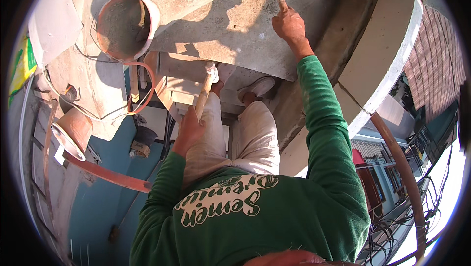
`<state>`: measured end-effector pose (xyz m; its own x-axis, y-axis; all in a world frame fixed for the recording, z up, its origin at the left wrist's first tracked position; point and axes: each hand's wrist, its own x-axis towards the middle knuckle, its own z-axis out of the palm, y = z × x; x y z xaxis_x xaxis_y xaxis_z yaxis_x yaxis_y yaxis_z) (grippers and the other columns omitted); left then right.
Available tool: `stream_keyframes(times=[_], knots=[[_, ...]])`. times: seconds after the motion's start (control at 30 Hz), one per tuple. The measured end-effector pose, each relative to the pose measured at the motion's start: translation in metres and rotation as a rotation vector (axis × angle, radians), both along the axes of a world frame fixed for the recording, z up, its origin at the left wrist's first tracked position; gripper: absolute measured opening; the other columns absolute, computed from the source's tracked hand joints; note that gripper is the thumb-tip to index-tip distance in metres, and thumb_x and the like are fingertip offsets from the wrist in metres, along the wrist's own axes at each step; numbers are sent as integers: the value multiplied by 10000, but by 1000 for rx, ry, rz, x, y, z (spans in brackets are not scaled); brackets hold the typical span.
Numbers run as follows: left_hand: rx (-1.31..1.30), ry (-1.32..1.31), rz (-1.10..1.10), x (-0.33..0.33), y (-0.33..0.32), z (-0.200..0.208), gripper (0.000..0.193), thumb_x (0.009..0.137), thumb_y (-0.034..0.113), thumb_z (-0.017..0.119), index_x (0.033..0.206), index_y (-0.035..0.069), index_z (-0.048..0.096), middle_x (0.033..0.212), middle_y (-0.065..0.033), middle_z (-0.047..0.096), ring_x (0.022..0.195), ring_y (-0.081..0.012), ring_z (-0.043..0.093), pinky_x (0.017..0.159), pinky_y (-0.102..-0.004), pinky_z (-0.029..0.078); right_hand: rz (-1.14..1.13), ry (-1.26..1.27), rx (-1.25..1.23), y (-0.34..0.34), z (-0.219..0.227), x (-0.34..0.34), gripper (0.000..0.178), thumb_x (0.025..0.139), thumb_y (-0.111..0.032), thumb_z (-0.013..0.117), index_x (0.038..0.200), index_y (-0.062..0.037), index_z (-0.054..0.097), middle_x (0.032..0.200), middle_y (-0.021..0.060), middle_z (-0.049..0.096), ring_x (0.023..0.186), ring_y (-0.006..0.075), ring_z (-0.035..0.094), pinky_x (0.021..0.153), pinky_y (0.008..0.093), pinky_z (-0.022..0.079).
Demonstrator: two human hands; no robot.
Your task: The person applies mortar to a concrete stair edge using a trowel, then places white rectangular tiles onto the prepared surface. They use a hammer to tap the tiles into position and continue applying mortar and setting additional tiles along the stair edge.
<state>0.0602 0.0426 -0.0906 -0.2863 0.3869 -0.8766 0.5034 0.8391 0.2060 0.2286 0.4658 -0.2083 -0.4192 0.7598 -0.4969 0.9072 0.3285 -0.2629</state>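
Note:
My left hand (189, 129) is closed round a pale wooden handle (204, 95), which points away from me and has a whitish, crusted end. What kind of tool it is I cannot make out. Farther forward and to the right, my right hand (289, 26) reaches over a rough concrete surface (255, 33). Its index finger is stretched out with a whitish tip, and the other fingers are folded in. Nothing shows in that hand. Whether the fingertip touches the concrete is unclear. Both sleeves are green.
A bucket of grey mix (122, 26) stands at the far left. Below it, a second bucket (73, 131) lies tilted beside a cable. My shoes (257, 87) stand on a lower level past the slab's edge. A curved pale ledge (380, 45) runs along the right, with wires beyond.

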Motion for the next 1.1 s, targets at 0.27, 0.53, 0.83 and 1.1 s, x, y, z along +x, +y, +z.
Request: stream_keyframes(times=[0.27, 0.53, 0.83, 1.1], knots=[[-82, -59, 74, 1, -33, -2, 433, 934, 170, 720, 1253, -28, 504, 1148, -366, 709, 1133, -559, 685, 971, -620, 540, -95, 23, -405, -146, -133, -4, 816, 1053, -283, 550, 1790, -350, 208, 1392, 249, 721, 1298, 438, 693, 1114, 536, 538], [-142, -4, 77, -15, -74, -11, 486, 920, 174, 716, 1303, -43, 510, 1181, -366, 704, 1138, -558, 683, 979, -604, 541, -181, -16, -498, -153, -181, -34, 829, 1056, -314, 487, 1801, -338, 124, 1389, 288, 723, 1236, 497, 702, 1081, 589, 539], [-221, 16, 110, -33, -90, -16, 539, 923, 173, 719, 1360, -46, 492, 1201, -348, 709, 1148, -550, 683, 979, -607, 536, -99, -22, -484, -155, -172, -40, 745, 1060, -275, 476, 1771, -324, 262, 1437, 217, 707, 1312, 457, 670, 1120, 551, 528], [-158, -17, 138, -36, -93, -18, 524, 923, 172, 711, 1343, -58, 497, 1169, -373, 710, 1124, -558, 691, 972, -611, 539, -1040, 677, -1152, -144, -148, -12, 524, 985, -3, 531, 1497, -89, 606, 1198, 123, 733, 1068, 280, 729, 955, 436, 618]])
